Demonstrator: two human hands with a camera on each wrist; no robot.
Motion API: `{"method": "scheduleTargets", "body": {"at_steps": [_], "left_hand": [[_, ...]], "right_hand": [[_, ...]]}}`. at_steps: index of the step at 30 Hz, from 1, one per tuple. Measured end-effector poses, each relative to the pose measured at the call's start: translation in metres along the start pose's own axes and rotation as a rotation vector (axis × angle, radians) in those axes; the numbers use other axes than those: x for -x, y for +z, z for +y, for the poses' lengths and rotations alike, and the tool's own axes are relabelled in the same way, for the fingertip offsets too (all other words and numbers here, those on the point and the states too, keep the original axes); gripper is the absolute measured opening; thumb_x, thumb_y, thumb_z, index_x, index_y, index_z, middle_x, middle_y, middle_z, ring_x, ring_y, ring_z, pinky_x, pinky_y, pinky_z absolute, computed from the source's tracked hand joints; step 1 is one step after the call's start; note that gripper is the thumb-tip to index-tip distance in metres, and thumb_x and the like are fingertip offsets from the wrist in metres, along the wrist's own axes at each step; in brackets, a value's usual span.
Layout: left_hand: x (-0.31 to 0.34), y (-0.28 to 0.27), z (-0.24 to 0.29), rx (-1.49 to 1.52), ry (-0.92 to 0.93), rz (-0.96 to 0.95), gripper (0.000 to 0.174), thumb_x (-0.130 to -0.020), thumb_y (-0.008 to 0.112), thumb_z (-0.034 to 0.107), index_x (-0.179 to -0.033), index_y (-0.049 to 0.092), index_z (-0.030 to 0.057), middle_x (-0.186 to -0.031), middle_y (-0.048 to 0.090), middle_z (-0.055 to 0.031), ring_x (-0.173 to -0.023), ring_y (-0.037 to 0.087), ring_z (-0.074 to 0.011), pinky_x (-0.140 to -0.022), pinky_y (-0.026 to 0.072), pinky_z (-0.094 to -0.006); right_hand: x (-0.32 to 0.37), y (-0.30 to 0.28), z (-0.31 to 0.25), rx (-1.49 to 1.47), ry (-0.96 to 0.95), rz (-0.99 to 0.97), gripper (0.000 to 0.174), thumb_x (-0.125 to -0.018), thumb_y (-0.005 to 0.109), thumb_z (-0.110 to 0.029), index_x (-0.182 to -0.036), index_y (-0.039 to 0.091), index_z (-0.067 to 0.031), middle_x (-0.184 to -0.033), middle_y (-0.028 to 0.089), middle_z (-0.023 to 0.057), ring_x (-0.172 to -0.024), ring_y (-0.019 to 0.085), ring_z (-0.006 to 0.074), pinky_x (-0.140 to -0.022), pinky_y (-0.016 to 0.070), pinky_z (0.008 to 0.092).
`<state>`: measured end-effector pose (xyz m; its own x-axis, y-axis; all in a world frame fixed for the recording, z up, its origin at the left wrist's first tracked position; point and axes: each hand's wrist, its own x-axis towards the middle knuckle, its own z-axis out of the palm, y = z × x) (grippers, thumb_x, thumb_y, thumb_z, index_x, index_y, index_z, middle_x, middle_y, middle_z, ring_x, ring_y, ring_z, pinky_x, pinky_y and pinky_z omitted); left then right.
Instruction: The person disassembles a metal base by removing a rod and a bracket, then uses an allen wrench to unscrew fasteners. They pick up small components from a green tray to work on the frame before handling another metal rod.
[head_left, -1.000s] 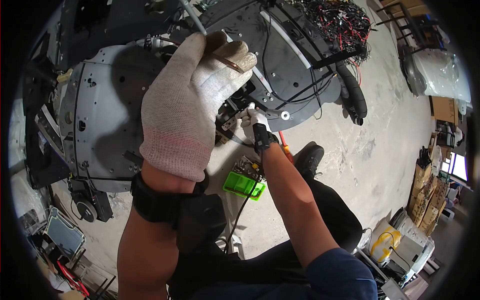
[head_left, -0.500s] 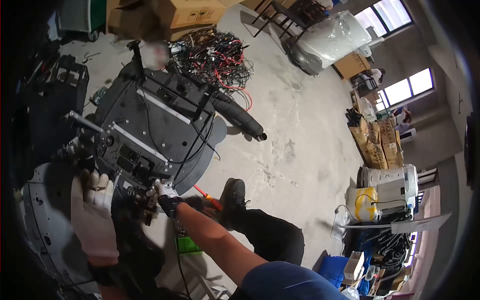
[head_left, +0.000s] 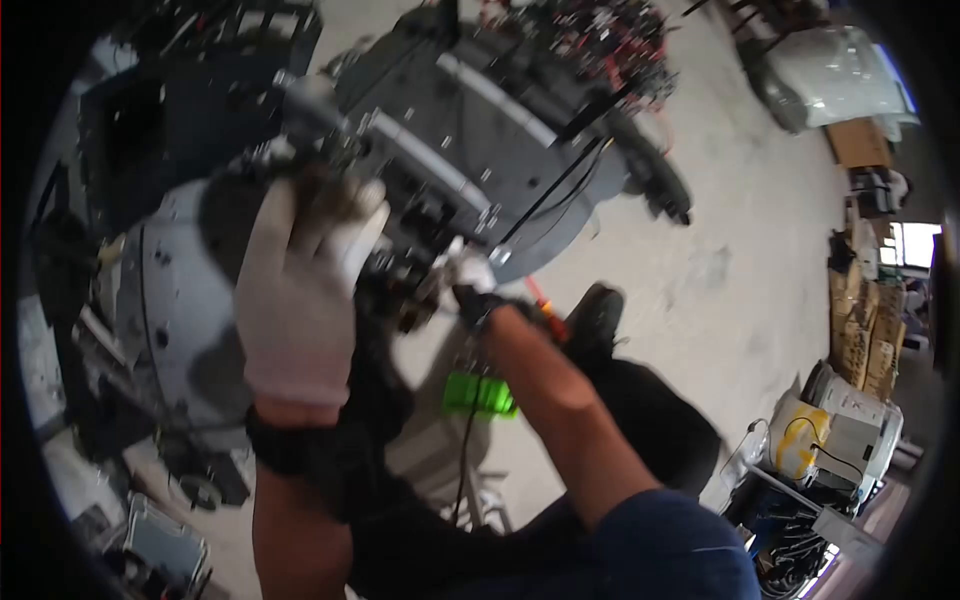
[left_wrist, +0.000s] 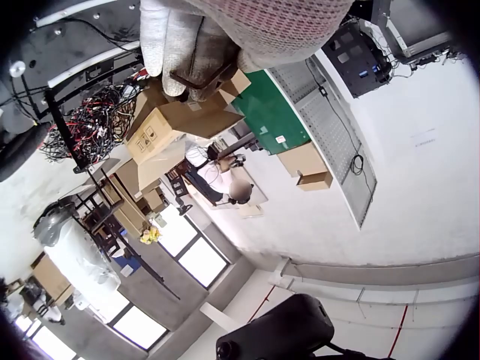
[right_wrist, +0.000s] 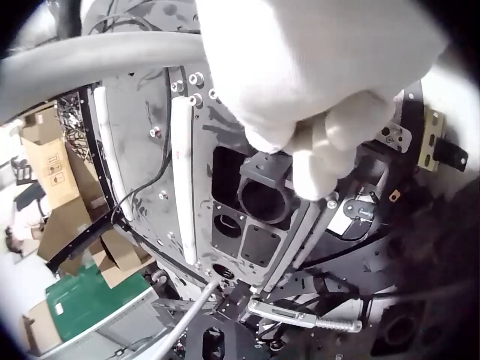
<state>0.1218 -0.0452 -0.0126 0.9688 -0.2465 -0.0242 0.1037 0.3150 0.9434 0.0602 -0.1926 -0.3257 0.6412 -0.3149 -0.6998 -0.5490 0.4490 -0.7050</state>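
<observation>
One big dark panel (head_left: 575,165) with two pale strips (right_wrist: 182,172) on it. One left hand (head_left: 300,300) off its left side, fingers curled round one thin brown rod (left_wrist: 196,84). One right hand (right_wrist: 322,82) at the panel's near edge — fingers bent, bunched together, can't tell if pinching anything. Then one green tray (head_left: 480,395) and one red-orange screwdriver (head_left: 546,312) — both on the floor.
</observation>
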Motion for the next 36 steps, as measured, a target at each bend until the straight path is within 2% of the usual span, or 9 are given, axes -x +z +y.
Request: {"method": "scheduleTargets", "body": {"at_steps": [1, 3, 5, 7, 9, 11, 17, 31, 36], "left_hand": [[-0.004, 0.003, 0.009, 0.491, -0.205, 0.023, 0.026, -0.092, 0.040, 0.014, -0.108, 0.050, -0.0040, -0.106, 0.056, -0.0154, -0.101, 0.055, -0.0271, -0.094, 0.0424, -0.0369], [-0.004, 0.003, 0.011, 0.382, -0.212, -0.020, 0.027, -0.093, 0.039, 0.017, -0.105, 0.050, -0.0041, -0.104, 0.056, -0.0159, -0.104, 0.053, -0.0282, -0.096, 0.0409, -0.0386], [-0.005, 0.008, 0.014, 0.391, -0.239, 0.028, 0.028, -0.093, 0.037, 0.017, -0.104, 0.050, -0.0057, -0.103, 0.055, -0.0169, -0.103, 0.053, -0.0296, -0.097, 0.0406, -0.0392], [-0.006, 0.008, 0.014, 0.375, -0.241, 0.034, 0.032, -0.094, 0.036, 0.018, -0.106, 0.048, -0.0078, -0.105, 0.055, -0.0184, -0.105, 0.052, -0.0306, -0.100, 0.0390, -0.0402], [-0.006, 0.008, 0.013, 0.409, -0.240, 0.032, 0.034, -0.095, 0.035, 0.020, -0.108, 0.047, -0.0093, -0.106, 0.054, -0.0197, -0.108, 0.051, -0.0313, -0.102, 0.0369, -0.0414], [-0.006, 0.011, 0.016, 0.389, -0.245, 0.061, 0.035, -0.095, 0.035, 0.020, -0.109, 0.046, -0.0098, -0.107, 0.053, -0.0200, -0.109, 0.050, -0.0315, -0.102, 0.0365, -0.0416], [-0.007, 0.008, 0.014, 0.372, -0.230, 0.059, 0.036, -0.095, 0.035, 0.021, -0.110, 0.046, -0.0101, -0.108, 0.053, -0.0204, -0.109, 0.050, -0.0313, -0.103, 0.0365, -0.0415], [-0.005, 0.009, 0.015, 0.404, -0.260, 0.051, 0.035, -0.095, 0.034, 0.019, -0.111, 0.046, -0.0093, -0.109, 0.054, -0.0204, -0.109, 0.050, -0.0315, -0.102, 0.0373, -0.0405], [-0.004, 0.011, 0.015, 0.359, -0.238, 0.050, 0.033, -0.095, 0.033, 0.019, -0.108, 0.047, -0.0086, -0.104, 0.055, -0.0188, -0.107, 0.051, -0.0311, -0.102, 0.0376, -0.0406]], "right_hand": [[0.009, 0.003, -0.012, 0.043, 0.059, 0.020, 0.040, -0.092, 0.038, -0.043, -0.089, 0.054, -0.0060, -0.068, 0.061, 0.0079, -0.056, 0.057, 0.0185, -0.051, 0.0459, 0.0323], [0.021, 0.006, -0.026, -0.280, 0.218, -0.015, 0.031, -0.092, 0.039, -0.038, -0.085, 0.049, -0.0094, -0.062, 0.056, 0.0059, -0.039, 0.041, 0.0088, -0.034, 0.0336, 0.0239], [0.015, -0.002, -0.018, -0.135, 0.234, -0.097, 0.027, -0.093, 0.037, -0.033, -0.083, 0.046, -0.0098, -0.066, 0.058, 0.0068, -0.039, 0.041, 0.0078, -0.032, 0.0333, 0.0217], [0.006, 0.000, -0.016, -0.603, 0.388, -0.157, 0.024, -0.093, 0.035, -0.028, -0.081, 0.045, -0.0100, -0.066, 0.056, 0.0069, -0.039, 0.039, 0.0064, -0.032, 0.0319, 0.0183], [0.004, 0.000, -0.016, -0.538, 0.388, -0.081, 0.021, -0.094, 0.035, -0.024, -0.081, 0.044, -0.0108, -0.064, 0.054, 0.0063, -0.041, 0.038, 0.0048, -0.031, 0.0302, 0.0166], [0.001, -0.004, -0.016, -0.787, 0.434, -0.242, 0.021, -0.094, 0.038, -0.022, -0.082, 0.044, -0.0052, -0.072, 0.055, 0.0116, -0.045, 0.038, 0.0039, -0.034, 0.0308, 0.0153], [0.014, 0.006, -0.027, -0.307, 0.184, -0.057, 0.024, -0.094, 0.040, -0.026, -0.081, 0.045, -0.0070, -0.073, 0.059, 0.0120, -0.045, 0.038, 0.0047, -0.034, 0.0289, 0.0167], [0.005, -0.001, -0.015, -0.684, 0.372, -0.167, 0.020, -0.093, 0.040, -0.023, -0.079, 0.044, -0.0094, -0.061, 0.054, 0.0065, -0.043, 0.042, 0.0060, -0.034, 0.0338, 0.0187], [0.016, 0.005, -0.023, -0.176, 0.088, -0.012, 0.034, -0.092, 0.041, -0.032, -0.069, 0.049, -0.0087, -0.060, 0.057, 0.0067, -0.041, 0.041, 0.0074, -0.036, 0.0337, 0.0204]]}}
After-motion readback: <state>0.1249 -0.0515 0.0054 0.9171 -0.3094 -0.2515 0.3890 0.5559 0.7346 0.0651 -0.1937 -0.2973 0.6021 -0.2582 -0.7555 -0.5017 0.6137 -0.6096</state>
